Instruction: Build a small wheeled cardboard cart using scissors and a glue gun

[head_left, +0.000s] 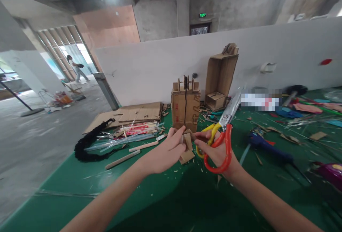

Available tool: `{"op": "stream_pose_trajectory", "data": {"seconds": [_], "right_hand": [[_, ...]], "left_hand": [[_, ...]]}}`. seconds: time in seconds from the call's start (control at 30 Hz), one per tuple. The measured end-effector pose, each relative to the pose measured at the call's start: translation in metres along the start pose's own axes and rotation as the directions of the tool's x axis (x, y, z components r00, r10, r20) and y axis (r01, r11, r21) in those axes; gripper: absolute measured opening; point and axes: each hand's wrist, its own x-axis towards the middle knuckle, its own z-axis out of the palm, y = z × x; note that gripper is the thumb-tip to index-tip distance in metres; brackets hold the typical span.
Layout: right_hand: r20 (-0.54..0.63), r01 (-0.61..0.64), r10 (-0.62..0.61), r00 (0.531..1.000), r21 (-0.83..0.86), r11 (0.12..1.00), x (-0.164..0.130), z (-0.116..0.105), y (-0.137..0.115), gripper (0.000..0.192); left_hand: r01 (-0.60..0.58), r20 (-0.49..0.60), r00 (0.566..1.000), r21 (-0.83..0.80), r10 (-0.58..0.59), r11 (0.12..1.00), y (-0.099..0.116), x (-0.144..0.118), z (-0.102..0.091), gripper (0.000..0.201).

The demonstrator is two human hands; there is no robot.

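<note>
My left hand (167, 152) pinches a small cardboard piece (187, 150) above the green table (80, 185), just in front of me. My right hand (216, 150) touches the same piece with its fingertips while it holds scissors (224, 132) with red and yellow handles. The scissor blades point up and to the right, away from the cardboard. A cardboard box model (185, 105) with a slit down its front stands right behind my hands.
A taller open cardboard box (220, 77) leans on the white partition wall (160, 64). Flat cardboard (128, 114), wooden sticks (123, 159), a black cord (89, 146) lie left; a blue glue gun (267, 148) and scraps right. A person walks far off at the left.
</note>
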Motion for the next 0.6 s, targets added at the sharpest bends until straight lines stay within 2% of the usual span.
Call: {"op": "stream_pose_trajectory", "data": {"seconds": [0.1, 0.2, 0.3, 0.47, 0.6], "right_hand": [[0.018, -0.015, 0.016, 1.0, -0.049, 0.999, -0.002, 0.0, 0.003, 0.045], [0.003, -0.036, 0.036, 0.999, -0.096, 0.995, -0.005, 0.001, 0.007, 0.046], [-0.036, -0.053, 0.049, 0.998, -0.123, 0.991, -0.006, 0.003, 0.009, 0.043], [-0.053, -0.097, 0.095, 0.994, -0.037, 0.995, -0.002, 0.003, 0.001, 0.047], [-0.059, -0.147, 0.147, 0.987, 0.008, 0.989, -0.002, 0.004, -0.006, 0.05]], "left_hand": [[-0.071, -0.076, 0.995, -0.029, 0.069, 0.997, -0.005, 0.005, 0.005, 0.054], [-0.136, -0.145, 0.982, -0.131, 0.117, 0.982, -0.008, 0.009, 0.01, 0.044], [-0.165, -0.155, 0.979, -0.229, 0.131, 0.959, -0.008, 0.009, 0.01, 0.039], [-0.237, -0.192, 0.959, -0.13, 0.21, 0.963, -0.009, 0.01, 0.009, 0.055], [-0.223, -0.218, 0.957, -0.116, 0.194, 0.968, -0.011, 0.011, 0.01, 0.05]]}}
